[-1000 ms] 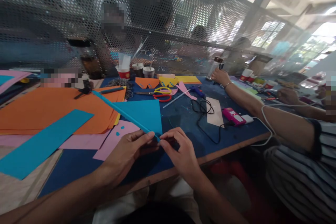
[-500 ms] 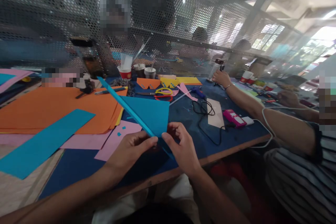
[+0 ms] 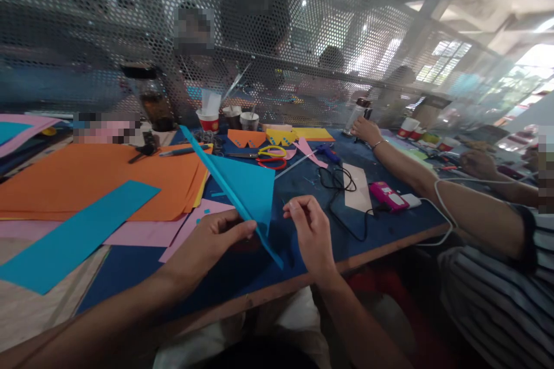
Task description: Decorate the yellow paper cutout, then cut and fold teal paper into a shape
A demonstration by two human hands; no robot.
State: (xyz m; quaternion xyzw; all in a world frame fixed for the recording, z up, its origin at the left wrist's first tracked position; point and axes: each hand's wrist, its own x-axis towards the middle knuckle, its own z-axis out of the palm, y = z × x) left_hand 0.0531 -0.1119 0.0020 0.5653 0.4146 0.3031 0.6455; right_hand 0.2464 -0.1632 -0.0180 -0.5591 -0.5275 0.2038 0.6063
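My left hand pinches a folded piece of blue paper near its lower end, thumb on top. A narrow folded edge slants along its left side, and a wider flap spreads out to the right. My right hand is apart from the paper, a little to its right, with thumb and fingers drawn together. A thin dark strand seems to show at its fingertips, too small to make out. Left of my hands, a flat blue paper strip lies across a stack of orange paper.
Scissors, a blue glue gun and a black cable lie beyond my hands. Paper cups and a glass bottle stand by the perforated screen. A co-worker's arm reaches in from the right, near a pink box.
My right hand has let go of the blue paper and moved slightly right. The left hand still holds the paper, which has tilted a little more upright.
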